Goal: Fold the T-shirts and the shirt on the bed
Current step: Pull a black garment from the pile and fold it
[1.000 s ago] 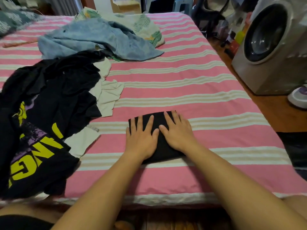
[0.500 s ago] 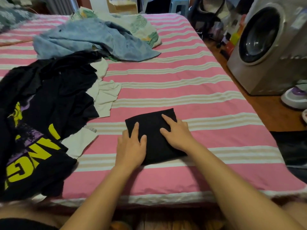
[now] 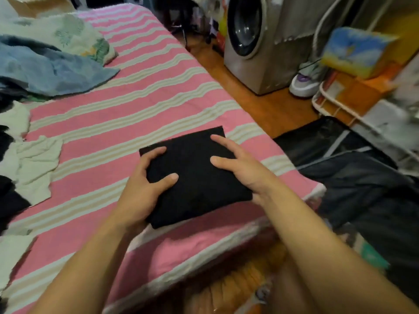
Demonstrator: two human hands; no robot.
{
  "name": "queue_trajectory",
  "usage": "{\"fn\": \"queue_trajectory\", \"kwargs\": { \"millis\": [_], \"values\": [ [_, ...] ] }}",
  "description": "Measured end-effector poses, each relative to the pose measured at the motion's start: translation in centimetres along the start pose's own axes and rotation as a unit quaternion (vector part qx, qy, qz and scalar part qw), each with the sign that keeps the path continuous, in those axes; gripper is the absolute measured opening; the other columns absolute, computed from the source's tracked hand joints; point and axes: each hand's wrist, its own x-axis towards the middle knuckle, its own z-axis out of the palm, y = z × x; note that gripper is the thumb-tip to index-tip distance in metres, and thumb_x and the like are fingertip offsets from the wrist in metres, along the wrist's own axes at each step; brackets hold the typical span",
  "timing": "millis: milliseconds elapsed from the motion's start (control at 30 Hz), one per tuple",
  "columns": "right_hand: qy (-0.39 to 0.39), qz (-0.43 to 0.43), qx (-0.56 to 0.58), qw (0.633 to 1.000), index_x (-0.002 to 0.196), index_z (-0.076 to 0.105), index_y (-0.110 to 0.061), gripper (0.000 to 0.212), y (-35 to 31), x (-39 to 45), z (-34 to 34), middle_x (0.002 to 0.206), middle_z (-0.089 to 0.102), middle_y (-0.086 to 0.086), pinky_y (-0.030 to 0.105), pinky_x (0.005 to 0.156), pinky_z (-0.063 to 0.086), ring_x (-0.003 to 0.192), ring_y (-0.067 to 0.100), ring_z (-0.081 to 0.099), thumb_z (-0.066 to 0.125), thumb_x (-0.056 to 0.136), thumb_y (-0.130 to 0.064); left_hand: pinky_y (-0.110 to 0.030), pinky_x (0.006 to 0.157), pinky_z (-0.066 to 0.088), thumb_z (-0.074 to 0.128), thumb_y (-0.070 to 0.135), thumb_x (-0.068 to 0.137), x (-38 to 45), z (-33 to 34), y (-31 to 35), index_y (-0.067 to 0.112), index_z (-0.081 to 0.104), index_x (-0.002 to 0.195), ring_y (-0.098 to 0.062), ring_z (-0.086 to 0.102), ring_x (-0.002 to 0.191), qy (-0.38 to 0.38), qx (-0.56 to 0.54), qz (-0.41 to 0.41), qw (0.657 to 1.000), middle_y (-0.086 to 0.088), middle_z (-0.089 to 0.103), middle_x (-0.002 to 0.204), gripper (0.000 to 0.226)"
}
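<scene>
A black T-shirt, folded into a small rectangle, is near the front right corner of the pink striped bed. My left hand grips its left edge, thumb on top and fingers curled round the far corner. My right hand holds its right edge, thumb and forefinger spread on top. A crumpled blue shirt lies at the back left over a leaf-print cloth. A pale T-shirt and black garments are heaped at the left edge.
Right of the bed is wooden floor with a washing machine, a shoe, a white wire rack and dark fabric spread on the floor close to the bed's corner.
My hands went from pressing flat on the folded black T-shirt to gripping its two sides. The T-shirt now sits nearer the bed's right corner, and my view has swung right.
</scene>
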Motion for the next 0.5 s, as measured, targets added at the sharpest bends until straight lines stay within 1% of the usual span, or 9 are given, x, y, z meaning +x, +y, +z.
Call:
{"fn": "queue_trajectory", "kwargs": {
  "millis": [67, 133, 200, 267, 333, 400, 433, 467, 500],
  "values": [
    [0.061, -0.06, -0.009, 0.996, 0.14, 0.054, -0.035, 0.056, -0.9, -4.9, -5.8, 0.127, 0.068, 0.0, 0.035, 0.083, 0.059, 0.108, 0.019, 0.071, 0.066, 0.095, -0.004, -0.029, 0.083, 0.059, 0.072, 0.001, 0.089, 0.7, 6.4, 1.3, 0.037, 0.061, 0.129, -0.011, 0.07, 0.109, -0.087, -0.004, 0.024, 0.996, 0.009, 0.067, 0.127, 0.055],
    [0.146, -0.091, -0.014, 0.985, 0.139, 0.055, -0.037, 0.058, -1.3, -10.9, -12.2, 0.129, 0.067, -0.003, 0.036, 0.082, 0.059, 0.11, 0.018, 0.07, 0.066, 0.094, -0.003, -0.03, 0.086, 0.059, 0.072, 0.003, 0.09, 0.7, 14.7, 1.8, 0.039, 0.062, 0.127, -0.01, 0.07, 0.108, -0.169, 0.012, 0.021, 0.985, 0.009, 0.066, 0.126, 0.053],
    [0.252, -0.105, -0.007, 0.962, 0.139, 0.055, -0.04, 0.06, -0.7, -17.0, -18.9, 0.13, 0.067, -0.004, 0.038, 0.082, 0.06, 0.109, 0.019, 0.071, 0.067, 0.093, -0.002, -0.034, 0.094, 0.057, 0.072, 0.007, 0.092, 0.1, 23.7, 1.4, 0.038, 0.061, 0.128, -0.012, 0.067, 0.112, -0.26, 0.052, 0.013, 0.964, 0.007, 0.064, 0.129, 0.049],
    [0.363, -0.107, -0.01, 0.925, 0.139, 0.055, -0.041, 0.063, 1.7, -23.0, -25.0, 0.13, 0.067, -0.001, 0.037, 0.079, 0.06, 0.106, 0.019, 0.072, 0.067, 0.093, -0.001, -0.039, 0.101, 0.053, 0.069, 0.005, 0.093, -1.1, 32.3, -1.2, 0.026, 0.057, 0.136, -0.022, 0.064, 0.118, -0.326, 0.129, 0.031, 0.936, -0.001, 0.062, 0.131, 0.049],
    [0.481, -0.096, -0.019, 0.871, 0.14, 0.053, -0.041, 0.065, 4.9, -28.2, -30.6, 0.132, 0.065, -0.001, 0.032, 0.075, 0.06, 0.107, 0.018, 0.07, 0.067, 0.092, 0.001, -0.041, 0.104, 0.05, 0.065, 0.003, 0.094, -2.6, 39.3, -5.7, 0.016, 0.055, 0.141, -0.031, 0.06, 0.123, -0.371, 0.235, 0.051, 0.897, -0.01, 0.062, 0.133, 0.049],
    [0.57, -0.064, -0.056, 0.817, 0.143, 0.051, -0.039, 0.065, 8.8, -32.3, -35.5, 0.141, 0.054, -0.007, 0.025, 0.079, 0.057, 0.117, 0.014, 0.061, 0.066, 0.094, 0.0, -0.036, 0.107, 0.046, 0.062, 0.008, 0.092, -4.4, 44.1, -10.5, 0.018, 0.055, 0.141, -0.028, 0.057, 0.128, -0.395, 0.339, 0.079, 0.85, -0.009, 0.06, 0.135, 0.05],
    [0.603, -0.034, -0.071, 0.794, 0.146, 0.049, -0.035, 0.064, 10.9, -34.0, -37.7, 0.141, 0.049, -0.008, 0.021, 0.081, 0.054, 0.121, 0.013, 0.055, 0.065, 0.094, 0.0, -0.036, 0.107, 0.045, 0.061, 0.009, 0.091, -5.4, 45.6, -12.8, 0.018, 0.056, 0.14, -0.029, 0.056, 0.129, -0.414, 0.383, 0.091, 0.821, -0.011, 0.06, 0.136, 0.051],
    [0.628, -0.002, -0.08, 0.774, 0.147, 0.047, -0.032, 0.064, 13.0, -35.3, -39.8, 0.142, 0.047, -0.005, 0.022, 0.085, 0.053, 0.124, 0.017, 0.052, 0.065, 0.095, 0.0, -0.035, 0.108, 0.043, 0.06, 0.009, 0.092, -6.1, 46.7, -14.9, 0.016, 0.056, 0.141, -0.031, 0.055, 0.129, -0.432, 0.419, 0.094, 0.793, -0.014, 0.059, 0.137, 0.05],
    [0.642, 0.034, -0.087, 0.761, 0.148, 0.046, -0.032, 0.065, 15.2, -36.0, -41.9, 0.146, 0.045, -0.001, 0.029, 0.093, 0.053, 0.13, 0.022, 0.049, 0.065, 0.095, 0.0, -0.035, 0.109, 0.041, 0.058, 0.008, 0.093, -6.7, 47.4, -16.9, 0.014, 0.055, 0.142, -0.032, 0.053, 0.13, -0.446, 0.451, 0.089, 0.768, -0.015, 0.056, 0.139, 0.049]
  ]
}}
